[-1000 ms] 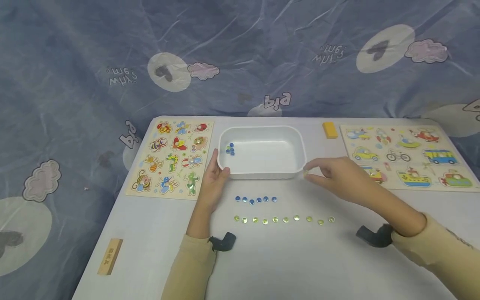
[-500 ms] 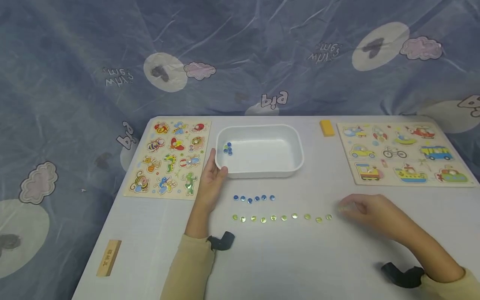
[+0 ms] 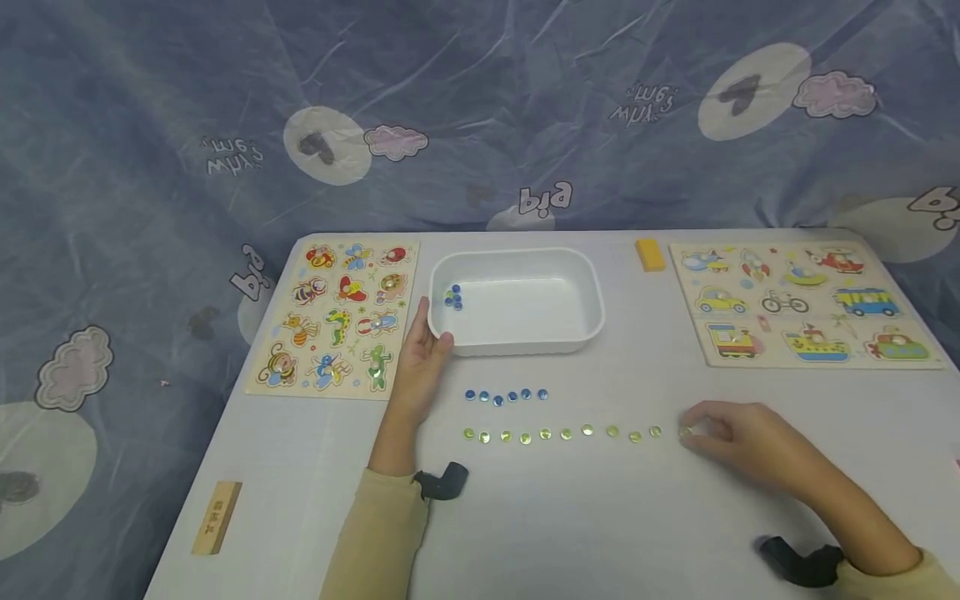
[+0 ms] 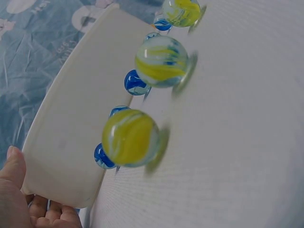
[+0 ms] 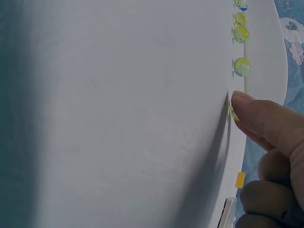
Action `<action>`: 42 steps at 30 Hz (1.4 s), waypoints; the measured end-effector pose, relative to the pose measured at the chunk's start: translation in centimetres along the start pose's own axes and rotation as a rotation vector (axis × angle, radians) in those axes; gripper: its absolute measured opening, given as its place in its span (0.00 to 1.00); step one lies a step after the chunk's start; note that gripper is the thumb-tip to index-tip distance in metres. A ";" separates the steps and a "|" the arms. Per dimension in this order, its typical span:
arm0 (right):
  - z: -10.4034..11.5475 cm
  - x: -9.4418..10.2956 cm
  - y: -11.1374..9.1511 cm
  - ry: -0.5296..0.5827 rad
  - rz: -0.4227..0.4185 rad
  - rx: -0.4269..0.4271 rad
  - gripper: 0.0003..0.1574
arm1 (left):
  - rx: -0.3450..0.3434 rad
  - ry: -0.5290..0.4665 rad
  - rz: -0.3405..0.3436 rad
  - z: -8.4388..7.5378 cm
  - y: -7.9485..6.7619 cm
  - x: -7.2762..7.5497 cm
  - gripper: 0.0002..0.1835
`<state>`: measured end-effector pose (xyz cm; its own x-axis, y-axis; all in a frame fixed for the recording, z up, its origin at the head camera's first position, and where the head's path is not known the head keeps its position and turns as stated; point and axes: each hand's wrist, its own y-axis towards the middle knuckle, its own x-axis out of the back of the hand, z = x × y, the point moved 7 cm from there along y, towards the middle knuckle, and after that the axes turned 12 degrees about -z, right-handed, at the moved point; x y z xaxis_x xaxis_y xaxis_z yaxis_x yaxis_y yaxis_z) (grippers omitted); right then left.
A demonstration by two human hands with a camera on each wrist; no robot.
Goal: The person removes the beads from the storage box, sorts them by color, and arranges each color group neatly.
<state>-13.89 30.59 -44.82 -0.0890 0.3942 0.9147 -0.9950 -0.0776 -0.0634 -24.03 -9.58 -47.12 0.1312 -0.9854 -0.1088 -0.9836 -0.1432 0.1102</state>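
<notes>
My left hand (image 3: 420,367) grips the near-left corner of a white plastic tray (image 3: 517,347), thumb at the rim and fingers at the outer side. In the left wrist view, its thumb (image 4: 13,167) shows beside the tray wall. My right hand (image 3: 738,442) pinches a yellow-green glass marble (image 5: 234,113) between thumb and forefinger, low over the table at the right end of a row of yellow-green marbles (image 3: 587,430). Behind that row lies a shorter row of blue marbles (image 3: 512,397). A small cluster of marbles (image 3: 455,298), mostly blue, sits inside the tray at its left.
An insect puzzle board (image 3: 322,321) lies left of the tray, and a vehicle puzzle board (image 3: 802,304) at the right. A yellow block (image 3: 650,255) stands near the back edge. A wooden block (image 3: 217,517) rests at the left side of the white table (image 3: 592,533).
My right hand has moved from the tray's near-right corner, toward me and to the right, bringing its marble to the end of the yellow-green row. My left hand stays on the tray.
</notes>
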 end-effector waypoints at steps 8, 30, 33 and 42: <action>-0.1 -0.3 0.1 -0.014 -0.001 0.002 0.16 | 0.014 -0.023 0.004 -0.5 -0.1 -0.1 0.39; 3.7 5.1 2.4 0.030 -0.196 0.170 0.17 | 0.026 -0.028 0.003 -1.5 -0.6 -0.3 0.37; 5.6 5.7 4.2 0.027 -0.253 0.231 0.17 | 0.029 -0.024 0.001 -1.5 -0.6 -0.3 0.37; 12.4 5.0 10.9 0.090 -0.163 0.266 0.19 | 0.045 -0.016 -0.005 -0.1 0.0 0.1 0.38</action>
<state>-24.63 20.35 -36.01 0.0554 0.4995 0.8645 -0.9504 -0.2390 0.1990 -24.02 -9.67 -47.03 0.1343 -0.9830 -0.1252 -0.9875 -0.1432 0.0654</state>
